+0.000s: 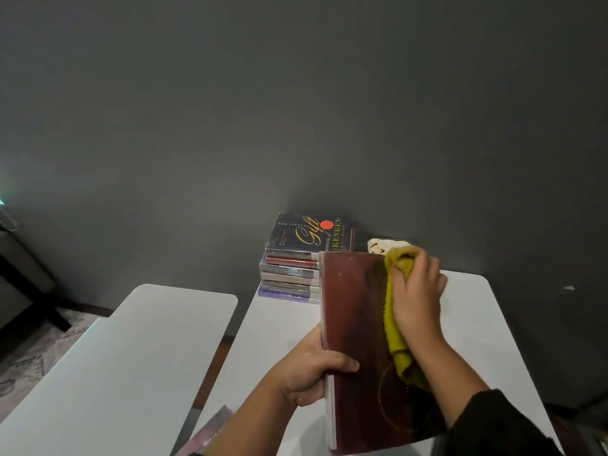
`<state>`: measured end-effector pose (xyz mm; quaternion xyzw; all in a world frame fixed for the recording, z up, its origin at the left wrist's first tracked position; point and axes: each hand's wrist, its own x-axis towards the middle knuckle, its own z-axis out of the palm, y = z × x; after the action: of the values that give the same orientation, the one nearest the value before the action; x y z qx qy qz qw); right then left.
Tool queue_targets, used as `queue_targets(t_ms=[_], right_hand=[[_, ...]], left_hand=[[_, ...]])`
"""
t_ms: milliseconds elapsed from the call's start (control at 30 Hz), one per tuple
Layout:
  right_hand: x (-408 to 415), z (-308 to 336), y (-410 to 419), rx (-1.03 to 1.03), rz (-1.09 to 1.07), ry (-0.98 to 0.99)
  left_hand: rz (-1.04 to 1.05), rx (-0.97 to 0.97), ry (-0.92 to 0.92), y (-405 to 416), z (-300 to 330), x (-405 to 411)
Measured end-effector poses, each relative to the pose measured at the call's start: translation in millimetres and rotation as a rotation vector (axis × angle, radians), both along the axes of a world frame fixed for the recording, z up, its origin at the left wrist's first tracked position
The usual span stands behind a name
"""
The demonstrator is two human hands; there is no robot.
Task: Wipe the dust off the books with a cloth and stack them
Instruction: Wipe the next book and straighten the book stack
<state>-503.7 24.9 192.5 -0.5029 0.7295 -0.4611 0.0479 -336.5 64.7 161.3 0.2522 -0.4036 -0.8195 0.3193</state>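
**Red book under the cloth, stack at the wall**

Dark grey wall point(296, 110) fills the upper view, and below it stand two white rounded-corner tables: the right white table point(487, 324) under the hands and the left white table point(131, 357) beside it, a gap between them. The left hand point(312, 370) grips the spine edge of a large dark red hardback book point(358, 324), thumb curled over its cover, holding it above the right table. The right hand point(416, 291) presses a crumpled mustard-yellow cloth point(399, 350) against the cover's upper right part, fingers bent around the cloth. At the far left corner of the right table, against the wall, sits a stack of books point(291, 278); its top one has a dark cover with gold "Gift" lettering. Just right of the stack, behind the cloth, a pale object point(380, 245) lies, too hidden to identify. Another book's corner point(210, 432) shows at the bottom edge.
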Motion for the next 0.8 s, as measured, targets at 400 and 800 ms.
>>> queue_targets(t_ms=[400,800], right_hand=[[11,16,-5,-0.047,0.071,0.137],[47,19,14,-0.261,0.274,0.334]], left_hand=[[0.015,-0.011,0.063,1,1,2],[-0.065,-0.070,-0.035,2,10,-6]])
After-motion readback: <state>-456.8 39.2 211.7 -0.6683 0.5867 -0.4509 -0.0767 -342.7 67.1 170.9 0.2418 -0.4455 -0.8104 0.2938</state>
